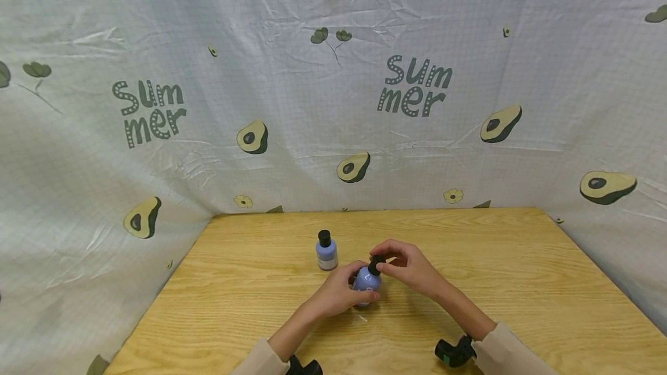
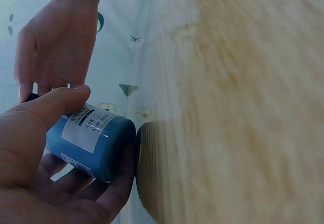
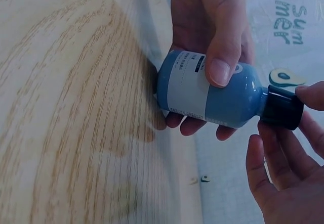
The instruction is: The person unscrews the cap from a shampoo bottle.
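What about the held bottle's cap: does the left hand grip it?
No, the right hand pinches the cap; the left hand holds the bottle.

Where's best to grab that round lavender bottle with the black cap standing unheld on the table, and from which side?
Probably take the standing lavender bottle by its rounded body, coming from the left. It's upright, its body is wider than its black cylindrical cap, and the left hand and held lavender bottle crowd its front right.
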Motion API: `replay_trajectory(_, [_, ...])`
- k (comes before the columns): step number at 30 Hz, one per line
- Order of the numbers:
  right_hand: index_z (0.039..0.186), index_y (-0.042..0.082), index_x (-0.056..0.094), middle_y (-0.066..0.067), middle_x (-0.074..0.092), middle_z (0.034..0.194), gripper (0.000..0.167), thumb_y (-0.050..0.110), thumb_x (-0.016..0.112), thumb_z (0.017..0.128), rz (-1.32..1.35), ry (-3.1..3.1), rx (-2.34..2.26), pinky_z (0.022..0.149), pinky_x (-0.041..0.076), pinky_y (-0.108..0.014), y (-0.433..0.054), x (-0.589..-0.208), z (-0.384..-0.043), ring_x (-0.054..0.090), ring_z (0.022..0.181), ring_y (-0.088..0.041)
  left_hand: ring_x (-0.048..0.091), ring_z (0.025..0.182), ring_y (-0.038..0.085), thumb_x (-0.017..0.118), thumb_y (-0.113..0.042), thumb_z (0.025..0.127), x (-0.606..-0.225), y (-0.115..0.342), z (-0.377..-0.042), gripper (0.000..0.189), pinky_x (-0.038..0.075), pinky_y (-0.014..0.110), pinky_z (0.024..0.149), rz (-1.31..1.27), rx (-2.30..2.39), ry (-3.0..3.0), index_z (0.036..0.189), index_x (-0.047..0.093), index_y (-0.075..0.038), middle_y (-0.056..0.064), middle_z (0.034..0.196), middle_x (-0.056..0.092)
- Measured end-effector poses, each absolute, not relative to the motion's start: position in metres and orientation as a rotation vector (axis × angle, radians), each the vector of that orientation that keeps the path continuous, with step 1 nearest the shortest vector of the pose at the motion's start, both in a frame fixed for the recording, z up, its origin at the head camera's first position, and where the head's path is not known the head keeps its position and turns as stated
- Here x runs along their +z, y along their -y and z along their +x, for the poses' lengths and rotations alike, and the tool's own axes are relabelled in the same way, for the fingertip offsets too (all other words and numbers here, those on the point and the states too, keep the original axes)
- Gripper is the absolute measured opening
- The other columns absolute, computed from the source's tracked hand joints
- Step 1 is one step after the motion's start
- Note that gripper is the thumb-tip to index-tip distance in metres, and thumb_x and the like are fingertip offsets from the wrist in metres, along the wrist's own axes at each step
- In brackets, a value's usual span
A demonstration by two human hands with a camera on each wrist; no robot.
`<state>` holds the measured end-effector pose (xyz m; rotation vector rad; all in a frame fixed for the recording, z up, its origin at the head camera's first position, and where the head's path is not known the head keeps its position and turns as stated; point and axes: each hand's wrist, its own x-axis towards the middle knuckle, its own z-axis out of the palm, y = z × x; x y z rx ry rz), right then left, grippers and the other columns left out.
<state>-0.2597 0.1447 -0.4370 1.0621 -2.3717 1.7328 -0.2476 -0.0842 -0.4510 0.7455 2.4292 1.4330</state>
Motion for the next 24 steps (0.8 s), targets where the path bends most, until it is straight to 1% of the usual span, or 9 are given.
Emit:
replay_trajectory(6, [0.124, 0.004, 0.066, -0.02, 0.067, 0.119, 0.023, 0.01, 0.065, 0.101, 1.023, 2.383, 1.706, 0.089, 0.057, -0.025, -0.1444, -0.4371, -0.2596, 0.066, 0.104, -0.007, 0.065, 0.104, 0.012, 0.079, -0.028, 0.092, -0.4522, 0.0843, -0.2479, 0.046, 0.054, 0.029, 0.084, 0.75, 1.434, -2.433, 0.134, 0.064, -0.018, 0.003, 0.123, 0.07])
replay_trajectory(14, [0.12, 0.005, 0.067, -0.018, 0.068, 0.115, 0.02, 0.012, 0.066, 0.101, 0.984, 2.406, 1.708, 0.087, 0.057, -0.026, -0.1447, -0.437, -0.2598, 0.066, 0.101, -0.007, 0.065, 0.102, 0.01, 0.079, -0.029, 0.092, -0.4535, 0.0837, -0.2484, 0.046, 0.054, 0.028, 0.083, 0.731, 1.437, -2.43, 0.134, 0.064, -0.019, 0.0, 0.121, 0.07])
replay_trajectory(24, [0.124, 0.002, 0.067, -0.021, 0.067, 0.119, 0.024, 0.01, 0.065, 0.102, 1.024, 2.39, 1.716, 0.089, 0.056, -0.025, -0.1452, -0.4356, -0.2594, 0.065, 0.104, -0.005, 0.066, 0.105, 0.012, 0.078, -0.028, 0.092, -0.4537, 0.0838, -0.249, 0.047, 0.055, 0.028, 0.084, 0.744, 1.437, -2.424, 0.135, 0.063, -0.016, 0.004, 0.123, 0.069])
